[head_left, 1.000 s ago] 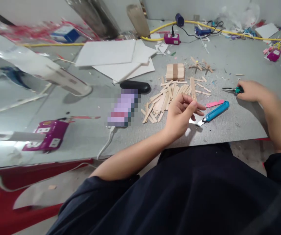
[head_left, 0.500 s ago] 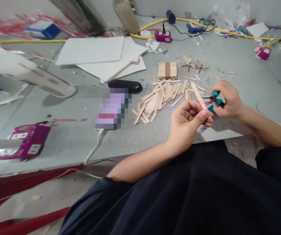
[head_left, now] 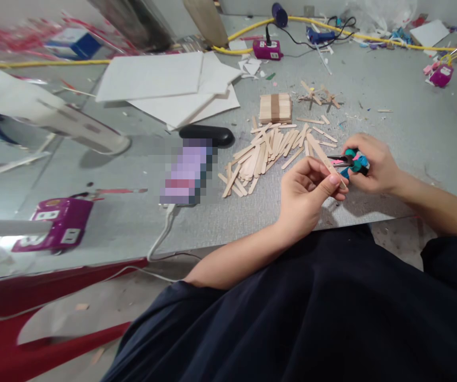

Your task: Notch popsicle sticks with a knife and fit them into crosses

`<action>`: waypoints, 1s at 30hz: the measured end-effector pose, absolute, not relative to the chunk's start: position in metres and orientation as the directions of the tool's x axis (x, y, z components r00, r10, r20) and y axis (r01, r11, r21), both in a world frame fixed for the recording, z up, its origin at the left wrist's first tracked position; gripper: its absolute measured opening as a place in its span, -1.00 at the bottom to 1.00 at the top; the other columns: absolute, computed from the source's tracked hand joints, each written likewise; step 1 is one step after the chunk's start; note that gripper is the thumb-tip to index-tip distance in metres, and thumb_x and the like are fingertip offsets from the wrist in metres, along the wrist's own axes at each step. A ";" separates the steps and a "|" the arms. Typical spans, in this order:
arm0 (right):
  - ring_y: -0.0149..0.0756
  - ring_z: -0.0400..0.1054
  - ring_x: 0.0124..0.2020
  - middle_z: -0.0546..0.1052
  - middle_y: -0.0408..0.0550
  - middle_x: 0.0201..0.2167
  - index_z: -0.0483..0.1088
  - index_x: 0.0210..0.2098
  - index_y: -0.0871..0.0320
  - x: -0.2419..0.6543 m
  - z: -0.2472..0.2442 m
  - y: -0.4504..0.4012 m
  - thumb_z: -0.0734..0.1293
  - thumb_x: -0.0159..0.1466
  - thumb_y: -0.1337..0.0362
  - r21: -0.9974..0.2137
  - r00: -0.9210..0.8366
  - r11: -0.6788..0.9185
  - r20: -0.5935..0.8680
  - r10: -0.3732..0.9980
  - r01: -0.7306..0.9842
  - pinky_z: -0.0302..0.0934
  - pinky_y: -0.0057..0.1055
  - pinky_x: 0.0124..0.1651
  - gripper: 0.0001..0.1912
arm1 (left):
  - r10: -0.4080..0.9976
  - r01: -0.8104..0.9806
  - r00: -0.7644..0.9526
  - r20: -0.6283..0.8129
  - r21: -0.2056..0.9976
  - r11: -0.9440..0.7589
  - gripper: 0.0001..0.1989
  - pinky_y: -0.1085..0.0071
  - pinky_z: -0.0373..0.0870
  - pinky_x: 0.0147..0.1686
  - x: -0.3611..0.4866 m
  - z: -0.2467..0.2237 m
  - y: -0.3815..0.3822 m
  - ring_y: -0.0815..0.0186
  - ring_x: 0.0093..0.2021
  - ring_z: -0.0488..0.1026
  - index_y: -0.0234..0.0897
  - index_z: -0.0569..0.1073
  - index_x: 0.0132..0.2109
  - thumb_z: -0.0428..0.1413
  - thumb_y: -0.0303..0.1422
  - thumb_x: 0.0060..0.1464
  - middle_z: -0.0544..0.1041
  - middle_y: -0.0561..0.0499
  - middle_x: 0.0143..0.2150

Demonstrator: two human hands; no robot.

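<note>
Between thumb and fingers, my left hand (head_left: pixel 306 193) pinches a wooden craft stick (head_left: pixel 324 154) near its lower end. The stick is tilted, its far end pointing toward the pile. My right hand (head_left: pixel 375 162) is wrapped round the teal handles of needle-nose pliers (head_left: pixel 345 161). The jaws point left and lie close beside the stick; I cannot tell whether they touch it. Left of my hands, a loose heap of craft sticks (head_left: pixel 260 156) is spread on the grey table. Behind it stands a banded bundle of craft sticks (head_left: pixel 275 109).
A phone (head_left: pixel 186 172) with a charging cable leans on a black case (head_left: pixel 224 136). White foam sheets (head_left: pixel 152 77) lie farther back. Purple power sockets (head_left: pixel 59 223) and a white lamp-like object (head_left: pixel 73 124) are at left. Small stick pieces (head_left: pixel 319 95), a yellow cable and a blue glue gun (head_left: pixel 319 36) lie behind.
The pliers have opened a little, their jaws now apart beside the stick. Both hands keep their holds. The whole view has shifted slightly.
</note>
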State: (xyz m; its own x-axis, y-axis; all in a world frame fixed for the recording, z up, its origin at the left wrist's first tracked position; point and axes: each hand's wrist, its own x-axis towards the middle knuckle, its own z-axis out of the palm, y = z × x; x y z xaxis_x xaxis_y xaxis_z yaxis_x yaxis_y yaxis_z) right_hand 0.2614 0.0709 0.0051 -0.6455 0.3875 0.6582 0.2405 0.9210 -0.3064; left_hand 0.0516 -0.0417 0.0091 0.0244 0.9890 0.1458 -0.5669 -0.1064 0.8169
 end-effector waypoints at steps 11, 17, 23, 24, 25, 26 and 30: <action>-0.07 0.49 -0.23 0.61 -0.08 -0.21 0.35 0.05 -0.09 0.262 0.006 0.070 0.42 0.24 0.31 -0.283 -0.701 0.935 0.622 0.349 0.213 0.39 -0.13 -0.15 -0.59 | 0.986 -0.538 0.009 0.164 0.833 -0.133 -0.39 0.52 0.70 -0.41 0.049 0.004 -0.037 0.36 -0.42 0.72 -0.22 0.48 -0.27 0.68 0.03 0.07 0.76 0.05 -0.37; -0.01 0.53 -0.09 0.65 0.01 -0.09 0.37 0.08 -0.09 0.272 0.011 0.079 0.43 0.31 0.26 -0.228 -0.736 0.940 0.585 0.341 0.254 0.44 -0.04 0.02 -0.63 | 0.986 -0.551 0.133 0.098 0.835 -0.008 -0.40 0.50 0.68 -0.46 0.043 0.000 -0.031 0.35 -0.47 0.69 -0.23 0.52 -0.29 0.71 0.01 -0.01 0.77 0.02 -0.38; -0.23 0.57 -0.26 0.68 -0.11 -0.17 0.47 0.05 0.01 0.270 0.007 0.077 0.34 0.24 0.33 -0.326 -0.769 0.931 0.550 0.327 0.162 0.43 -0.28 -0.17 -0.61 | 0.985 -0.474 0.131 0.112 0.880 -0.037 -0.44 0.48 0.68 -0.43 0.039 0.004 -0.033 0.39 -0.49 0.66 -0.21 0.46 -0.30 0.67 -0.06 0.07 0.75 0.07 -0.39; -0.23 0.56 -0.27 0.68 -0.12 -0.18 0.48 0.05 0.01 0.268 0.004 0.075 0.34 0.23 0.34 -0.343 -0.762 0.925 0.552 0.338 0.162 0.43 -0.28 -0.18 -0.61 | 0.986 -0.465 0.114 0.123 0.883 -0.057 -0.45 0.48 0.68 -0.42 0.038 0.004 -0.033 0.39 -0.49 0.66 -0.21 0.46 -0.29 0.66 -0.08 0.09 0.75 0.08 -0.39; -0.21 0.56 -0.27 0.67 -0.10 -0.19 0.48 0.05 0.01 0.266 0.000 0.074 0.34 0.22 0.34 -0.344 -0.745 0.922 0.564 0.356 0.179 0.43 -0.26 -0.17 -0.61 | 0.987 -0.465 0.097 0.127 0.883 -0.068 -0.47 0.49 0.68 -0.42 0.038 0.004 -0.032 0.40 -0.50 0.66 -0.21 0.45 -0.29 0.65 -0.11 0.10 0.74 0.09 -0.39; -0.16 0.56 -0.24 0.67 -0.08 -0.19 0.48 0.04 0.01 0.265 -0.004 0.073 0.36 0.20 0.34 -0.331 -0.719 0.920 0.585 0.375 0.211 0.44 -0.21 -0.13 -0.61 | 0.989 -0.471 0.083 0.121 0.879 -0.068 -0.48 0.49 0.67 -0.44 0.038 0.003 -0.031 0.40 -0.50 0.66 -0.20 0.44 -0.28 0.64 -0.14 0.11 0.74 0.10 -0.39; 0.02 0.57 -0.11 0.67 0.02 -0.16 0.47 0.00 0.00 0.262 -0.014 0.073 0.39 0.11 0.33 -0.247 -0.636 0.908 0.651 0.413 0.337 0.44 -0.05 0.01 -0.57 | 0.996 -0.505 0.082 0.019 0.863 0.025 -0.50 0.52 0.61 -0.51 0.038 -0.002 -0.027 0.39 -0.53 0.65 -0.19 0.41 -0.26 0.61 -0.23 0.05 0.71 0.12 -0.41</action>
